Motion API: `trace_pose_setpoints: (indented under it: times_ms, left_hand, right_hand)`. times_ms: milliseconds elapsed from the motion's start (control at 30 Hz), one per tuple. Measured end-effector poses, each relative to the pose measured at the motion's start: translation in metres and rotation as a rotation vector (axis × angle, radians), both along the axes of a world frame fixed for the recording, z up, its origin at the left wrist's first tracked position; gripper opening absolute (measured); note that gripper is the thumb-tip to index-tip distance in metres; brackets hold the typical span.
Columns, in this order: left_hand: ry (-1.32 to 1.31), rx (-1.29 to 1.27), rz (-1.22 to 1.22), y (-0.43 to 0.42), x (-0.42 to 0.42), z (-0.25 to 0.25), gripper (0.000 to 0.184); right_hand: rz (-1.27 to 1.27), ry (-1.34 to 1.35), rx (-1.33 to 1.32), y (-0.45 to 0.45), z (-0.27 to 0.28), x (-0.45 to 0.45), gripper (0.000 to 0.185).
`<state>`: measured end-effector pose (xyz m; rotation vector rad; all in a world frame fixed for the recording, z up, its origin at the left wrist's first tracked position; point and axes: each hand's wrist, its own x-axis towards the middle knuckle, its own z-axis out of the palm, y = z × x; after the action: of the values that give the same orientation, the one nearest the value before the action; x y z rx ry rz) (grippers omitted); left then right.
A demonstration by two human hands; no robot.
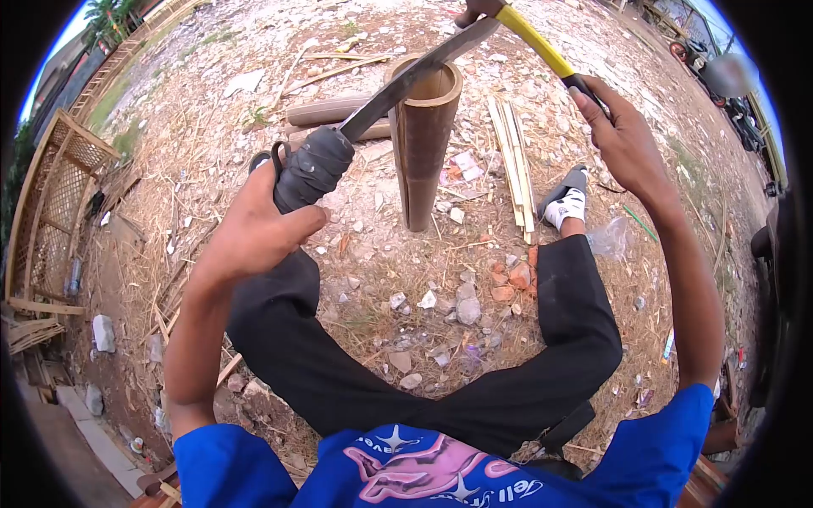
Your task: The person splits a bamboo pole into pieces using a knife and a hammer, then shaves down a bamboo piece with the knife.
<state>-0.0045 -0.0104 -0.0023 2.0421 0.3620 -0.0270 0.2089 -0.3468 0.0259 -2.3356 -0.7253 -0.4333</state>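
Bamboo tube (428, 161) stands upright at twelve o'clock from the centre of our view, its open mouth facing up, on ground (186, 110) strewn with stones and straw-like scraps. We see a lattice frame (68, 186) far out at nine o'clock. Our dark trousers (576, 292) cover legs spread on both sides of the tube. At eleven o'clock, just beyond it, brown lengths (326, 110) lie on their sides.

We hold a machete (385, 103) on a slant, its blade pointing toward one o'clock and crossing the tube's mouth; we cannot tell whether it touches the rim. Our left hand (258, 224), near nine o'clock, grips the black-wrapped handle. The thumb reaches out along the near end, while the other fingers are mostly hidden behind the wrapping, so we cannot tell how tightly they close.

At two o'clock our right hand (627, 140) has its fingers curled around the black grip of a yellow hammer (538, 42), thumb pressed along it. The head sits by the blade's tip at the top edge, contact unclear.

Pale slats (512, 169) lie between one and two o'clock, and brick pieces (518, 275) sit between three and four.
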Motion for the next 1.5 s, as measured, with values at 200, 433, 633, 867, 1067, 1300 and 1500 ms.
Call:
trace_pose_setpoints:
  times_ms: [200,433,633,867,1067,1300,1500]
  left_hand:
    - [-0.119,0.067,-0.006,-0.003,0.003,-0.009,0.041]
    - [-0.044,-0.027,0.025,0.0,0.001,-0.004,0.041]
    - [-0.138,-0.007,0.008,-0.006,0.001,-0.01,0.039]
    - [-0.098,0.067,0.008,-0.01,0.0,0.001,0.037]
    - [-0.142,0.073,0.0,-0.005,0.001,-0.016,0.041]
    - [-0.118,-0.029,0.041,-0.003,0.005,-0.02,0.039]
    - [-0.116,0.006,0.006,-0.007,0.005,-0.016,0.043]
  right_hand:
    - [0.071,0.042,0.264,-0.001,0.05,-0.019,0.045]
    - [-0.007,-0.046,-0.068,-0.004,0.003,-0.012,0.048]
    - [0.049,-0.07,0.325,-0.018,0.065,-0.012,0.041]
    - [-0.024,0.008,-0.222,0.0,0.005,-0.006,0.045]
    - [0.039,0.036,0.333,-0.012,0.059,-0.016,0.045]
    - [-0.088,0.085,-0.074,-0.009,-0.007,-0.009,0.047]
    - [0.07,0.098,0.351,-0.005,0.052,-0.026,0.048]
